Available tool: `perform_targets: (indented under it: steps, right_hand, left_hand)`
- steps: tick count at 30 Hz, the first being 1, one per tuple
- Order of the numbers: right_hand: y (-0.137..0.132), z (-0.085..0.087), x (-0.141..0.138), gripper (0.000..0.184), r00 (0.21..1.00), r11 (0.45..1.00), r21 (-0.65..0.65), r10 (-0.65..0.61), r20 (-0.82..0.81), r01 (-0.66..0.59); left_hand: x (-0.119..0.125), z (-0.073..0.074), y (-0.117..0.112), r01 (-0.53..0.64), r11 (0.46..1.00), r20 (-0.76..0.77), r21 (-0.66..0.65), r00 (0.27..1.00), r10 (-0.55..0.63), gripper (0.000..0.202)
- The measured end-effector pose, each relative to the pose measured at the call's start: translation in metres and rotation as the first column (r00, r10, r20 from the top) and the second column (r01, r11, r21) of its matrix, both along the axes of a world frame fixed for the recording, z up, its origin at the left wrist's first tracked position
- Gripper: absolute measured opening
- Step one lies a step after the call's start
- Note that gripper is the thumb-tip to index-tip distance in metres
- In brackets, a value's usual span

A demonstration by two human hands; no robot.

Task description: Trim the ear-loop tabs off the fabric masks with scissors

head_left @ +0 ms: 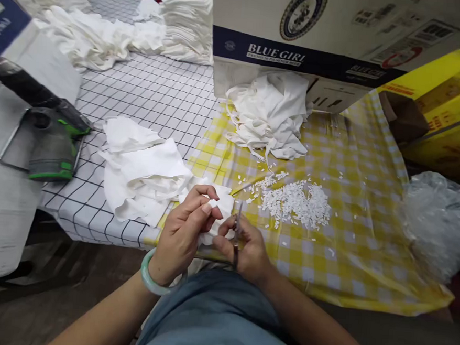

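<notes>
My left hand [189, 225], with a pale green bangle at the wrist, pinches a small white bit of cloth between thumb and fingers. White cloth [225, 199] trails from behind these fingers over the table edge. In my right hand [250, 250] is a pair of scissors [237, 228], blades pointing away from me, close beside the left fingertips. Whether the blades are parted I cannot tell. A heap of white cloth pieces [147, 169] lies left of the hands. To the right, many tiny white cut pieces [296, 202] are scattered.
A large carton [259, 25] stands at the back, with crumpled white cloth pieces [271, 112] before it. Folded white cloth stacks [187, 20] are farther back. At left is a grey-green device [52, 147] by another carton [1, 177]; at right, a clear plastic bag [439, 224] and yellow boxes [450, 114].
</notes>
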State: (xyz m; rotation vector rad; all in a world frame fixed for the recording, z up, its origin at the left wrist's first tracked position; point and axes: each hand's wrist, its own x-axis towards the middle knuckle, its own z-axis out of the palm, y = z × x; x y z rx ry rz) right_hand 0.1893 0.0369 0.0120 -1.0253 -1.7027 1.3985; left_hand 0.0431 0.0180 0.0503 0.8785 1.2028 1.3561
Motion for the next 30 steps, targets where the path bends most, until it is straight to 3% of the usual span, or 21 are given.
perform_targets:
  steps: [4,8,21,30]
  right_hand:
    - [0.014,0.013,0.046,0.036,0.951,0.984,0.170,-0.009,0.309,-0.046]
    - [0.016,0.021,0.065,0.044,0.878,0.976,0.186,0.013,0.478,-0.115]
    - [0.012,0.015,0.076,0.044,0.849,0.987,0.149,-0.028,0.527,-0.060]
    - [0.013,0.013,0.074,0.041,0.844,0.991,0.121,-0.016,0.537,-0.059]
  left_hand:
    - [0.015,-0.014,0.001,0.092,0.995,-0.140,0.044,0.987,-0.085,0.027]
    - [0.032,-0.020,0.003,0.192,0.976,-0.256,0.098,0.953,-0.162,0.029]
    - [0.050,-0.030,0.012,0.323,0.931,-0.422,0.168,0.878,-0.228,0.028]
    - [0.052,-0.036,0.012,0.322,0.920,-0.371,0.224,0.901,-0.225,0.023]
